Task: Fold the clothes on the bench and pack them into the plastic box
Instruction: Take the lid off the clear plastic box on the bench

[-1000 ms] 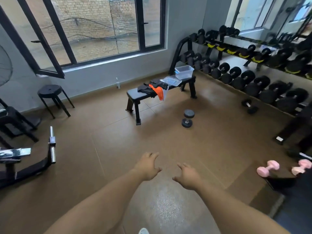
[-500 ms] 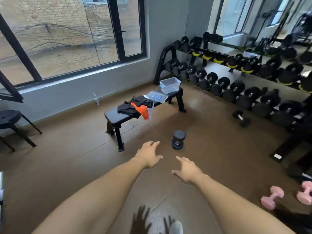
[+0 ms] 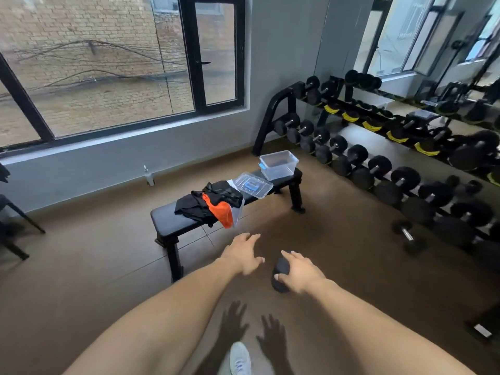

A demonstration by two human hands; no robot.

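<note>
The clothes (image 3: 213, 203) are seen heaped unfolded on the middle of the black bench (image 3: 167, 221), well ahead of both outstretched hands and a little to their left. The heap is made up of black garments with one orange piece (image 3: 222, 213) and a pale piece hanging over the near edge; how many garments are in the heap cannot be told. One clear plastic box (image 3: 278, 165) is stood open at the far end of the bench, and one clear lid (image 3: 253, 184) with a blue handle is laid flat between the box and the clothes, just beside the heap.

The left hand (image 3: 242, 255) is held out palm down above the floor, its fingers spread and nearly straight; nothing is held or touched by it. The right hand (image 3: 297, 272) is held out beside it, palm down, fingers relaxed and slightly bent, and nothing is gripped. One black dumbbell (image 3: 280, 277) standing on the floor is partly covered by the right hand in this view; whether it is touched cannot be told. The two hands are near each other but apart.

A second loose dumbbell (image 3: 407, 235) is seen on the floor by the long dumbbell rack (image 3: 351, 158) along the mirrored wall. One white shoe (image 3: 239, 358) is seen at the lower edge.
</note>
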